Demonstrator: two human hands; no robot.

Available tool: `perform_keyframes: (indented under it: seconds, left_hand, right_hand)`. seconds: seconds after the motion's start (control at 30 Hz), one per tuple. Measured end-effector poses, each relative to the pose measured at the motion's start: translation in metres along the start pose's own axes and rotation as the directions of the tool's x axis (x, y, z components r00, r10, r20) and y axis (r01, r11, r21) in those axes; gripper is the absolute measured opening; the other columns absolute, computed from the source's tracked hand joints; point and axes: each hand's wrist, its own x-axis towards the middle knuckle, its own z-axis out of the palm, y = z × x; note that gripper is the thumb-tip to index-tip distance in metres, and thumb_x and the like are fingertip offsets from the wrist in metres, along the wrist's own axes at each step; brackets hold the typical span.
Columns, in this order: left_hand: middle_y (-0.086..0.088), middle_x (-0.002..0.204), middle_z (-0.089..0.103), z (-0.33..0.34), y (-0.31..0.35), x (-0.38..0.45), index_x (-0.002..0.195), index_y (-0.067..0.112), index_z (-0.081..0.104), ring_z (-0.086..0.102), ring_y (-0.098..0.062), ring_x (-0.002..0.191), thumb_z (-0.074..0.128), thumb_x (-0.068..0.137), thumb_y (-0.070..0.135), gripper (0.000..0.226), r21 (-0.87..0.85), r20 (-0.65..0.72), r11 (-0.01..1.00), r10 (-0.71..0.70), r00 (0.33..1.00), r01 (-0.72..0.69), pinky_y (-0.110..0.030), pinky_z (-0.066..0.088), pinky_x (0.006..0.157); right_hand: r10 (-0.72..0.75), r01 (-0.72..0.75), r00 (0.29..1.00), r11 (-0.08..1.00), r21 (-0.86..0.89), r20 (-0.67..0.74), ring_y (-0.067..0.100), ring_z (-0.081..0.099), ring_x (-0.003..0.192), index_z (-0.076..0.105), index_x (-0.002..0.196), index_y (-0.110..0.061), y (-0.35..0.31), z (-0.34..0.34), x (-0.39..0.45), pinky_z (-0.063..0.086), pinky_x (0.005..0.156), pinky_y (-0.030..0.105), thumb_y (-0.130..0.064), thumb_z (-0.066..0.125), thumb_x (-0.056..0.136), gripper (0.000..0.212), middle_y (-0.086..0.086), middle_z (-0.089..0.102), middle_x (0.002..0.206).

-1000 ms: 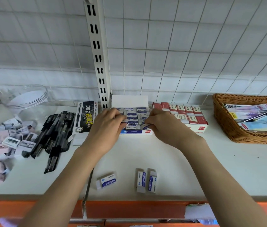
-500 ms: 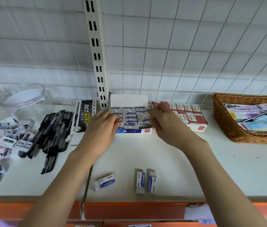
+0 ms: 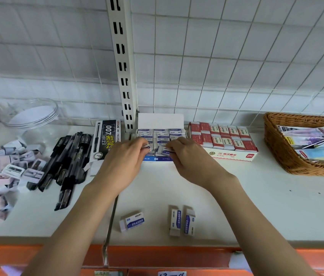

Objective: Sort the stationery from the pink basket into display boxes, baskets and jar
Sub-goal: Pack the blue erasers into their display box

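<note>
A white and blue display box (image 3: pixel 160 120) of blue-label erasers stands at the back of the shelf, lid flap upright. My left hand (image 3: pixel 124 160) and my right hand (image 3: pixel 189 156) both reach into its front row. The right hand pinches a tilted blue-label eraser (image 3: pixel 164 150) at the front of the box. My left fingers curl at another eraser by the box's left front; its grip is partly hidden. Three loose blue-label erasers lie near the shelf's front edge: one (image 3: pixel 132 221) at the left and a pair (image 3: pixel 181 220) side by side.
A red eraser display box (image 3: pixel 228 155) stands right of the blue one, and a wicker basket (image 3: pixel 276 148) of packets sits at far right. Black pens (image 3: pixel 65 164), a black pen box (image 3: pixel 105 140), a pile of sharpeners (image 3: pixel 3 170) and a clear jar (image 3: pixel 31 116) lie left.
Both hands have drawn back to the front row of the blue eraser box. The right hand now pinches a tilted eraser there.
</note>
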Motion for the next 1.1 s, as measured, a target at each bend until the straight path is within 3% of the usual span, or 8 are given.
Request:
perform_keyframes:
  seconds: [0.1,0.23,0.37,0.53,0.67,0.83,0.97,1.1]
  left_hand:
    - [-0.019,0.093,0.066,0.000,0.006,0.000,0.104,-0.003,0.060,0.065,-0.036,0.077,0.056,0.087,0.005,0.019,-0.013,-0.034,1.000,-0.023,0.999,0.023,-0.042,0.055,0.065]
    - [-0.023,0.101,0.055,0.004,0.005,-0.001,0.116,-0.005,0.054,0.058,-0.039,0.086,0.060,0.078,-0.013,0.039,0.044,-0.014,0.997,-0.065,0.998,0.066,-0.045,0.050,0.075]
    - [-0.020,0.099,0.052,0.007,0.004,-0.002,0.106,-0.002,0.053,0.056,-0.038,0.082,0.044,0.091,0.016,0.026,0.038,0.030,0.997,-0.070,0.997,0.069,-0.046,0.050,0.073]
    - [-0.015,0.087,0.053,0.004,0.002,-0.002,0.103,0.005,0.065,0.058,-0.036,0.075,0.069,0.081,0.007,0.023,-0.035,0.084,0.999,-0.039,0.996,0.042,-0.041,0.049,0.064]
    - [-0.012,0.090,0.053,0.003,0.001,0.002,0.105,0.011,0.068,0.057,-0.031,0.081,0.065,0.086,0.010,0.019,-0.074,0.101,0.997,-0.016,0.995,0.024,-0.029,0.037,0.066]
    - [-0.007,0.087,0.052,-0.001,0.002,0.008,0.100,0.015,0.069,0.057,-0.028,0.080,0.065,0.087,0.017,0.014,-0.084,0.106,0.996,0.045,0.993,-0.036,-0.029,0.038,0.063]
    - [-0.001,0.096,0.052,-0.004,0.012,0.017,0.116,0.029,0.064,0.054,-0.021,0.095,0.049,0.095,0.033,0.026,0.012,0.200,0.998,0.052,0.978,-0.055,-0.024,0.031,0.064]
    - [0.003,0.104,0.053,-0.008,0.017,0.026,0.124,0.036,0.057,0.052,-0.019,0.106,0.040,0.097,0.045,0.033,0.160,0.345,0.981,0.048,0.937,-0.109,-0.025,0.030,0.067]
  right_hand:
    - [0.052,-0.052,0.998,0.999,0.015,-0.034,0.035,0.054,0.097,0.052,0.112,0.000,-0.003,-0.003,-0.001,0.044,0.082,0.038,-0.007,0.045,0.092,0.023,0.018,0.055,0.111]
    - [0.086,-0.085,0.996,0.995,-0.053,0.000,0.031,0.055,0.102,0.048,0.117,-0.008,-0.003,-0.002,0.000,0.041,0.085,0.034,-0.020,0.040,0.096,0.026,0.011,0.058,0.114]
    - [0.132,-0.133,0.991,0.988,-0.075,-0.017,0.031,0.057,0.099,0.044,0.114,-0.013,-0.008,0.001,0.003,0.038,0.085,0.034,-0.031,0.038,0.099,0.025,0.008,0.065,0.106]
    - [0.239,-0.233,0.970,0.965,0.121,-0.038,0.030,0.061,0.088,0.050,0.105,-0.013,-0.009,0.001,0.007,0.039,0.076,0.032,-0.030,0.049,0.096,0.019,0.007,0.068,0.094]
    - [0.310,-0.283,0.948,0.924,0.258,-0.069,0.025,0.056,0.075,0.053,0.097,-0.015,-0.008,-0.007,0.008,0.033,0.061,0.028,-0.026,0.057,0.091,0.013,0.003,0.064,0.084]
    - [0.396,-0.341,0.913,0.872,0.350,-0.099,0.019,0.056,0.071,0.052,0.085,-0.019,0.001,-0.016,0.006,0.036,0.052,0.022,-0.019,0.062,0.087,0.011,0.001,0.066,0.082]
    - [0.407,-0.337,0.905,0.863,0.377,-0.122,0.019,0.055,0.073,0.064,0.091,-0.015,0.004,-0.018,0.000,0.035,0.056,0.023,-0.013,0.060,0.086,0.007,-0.001,0.065,0.080]
    - [0.391,-0.328,0.900,0.898,0.293,-0.191,0.016,0.041,0.054,0.053,0.065,-0.013,0.008,-0.019,-0.005,0.029,0.050,0.021,-0.008,0.057,0.082,0.018,-0.001,0.050,0.060]
